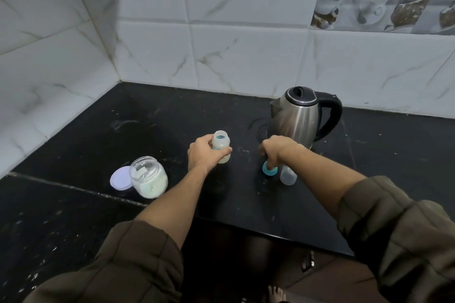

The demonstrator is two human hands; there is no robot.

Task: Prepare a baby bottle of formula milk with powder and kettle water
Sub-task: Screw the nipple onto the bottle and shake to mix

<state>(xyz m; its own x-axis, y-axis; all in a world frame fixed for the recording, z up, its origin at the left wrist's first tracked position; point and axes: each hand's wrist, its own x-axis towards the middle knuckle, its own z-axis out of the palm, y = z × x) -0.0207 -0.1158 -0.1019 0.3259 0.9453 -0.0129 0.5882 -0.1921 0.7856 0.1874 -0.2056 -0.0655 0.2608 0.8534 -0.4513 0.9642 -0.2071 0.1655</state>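
Two hands are out over a black table [172,115]. The left hand [203,155] holds a small baby bottle [220,141] that stands up on the table, near the middle. Its fingers [225,152] are curled round the lower part of the bottle and grip it. The bottle has no top on, and its mouth is open to the air. It looks pale and milky near the bottom. The right hand [277,150] points down, and its fingertips pinch a blue ring [268,170] that sits on the table to the right of the bottle. Just beside the ring, on its right, stands a clear cap [288,176]. Behind the right hand is a shiny metal kettle [299,118] with a black lid and a black handle, and its spout points to the left. To the left of the bottle is a glass jar [149,177] with white powder in it. The jar is open. Its round, pale lid [119,178] lies flat on the table, touching the jar on its left side. Both arms wear brown sleeves [398,233] pushed up. White tiles cover the wall [246,44] behind the table.
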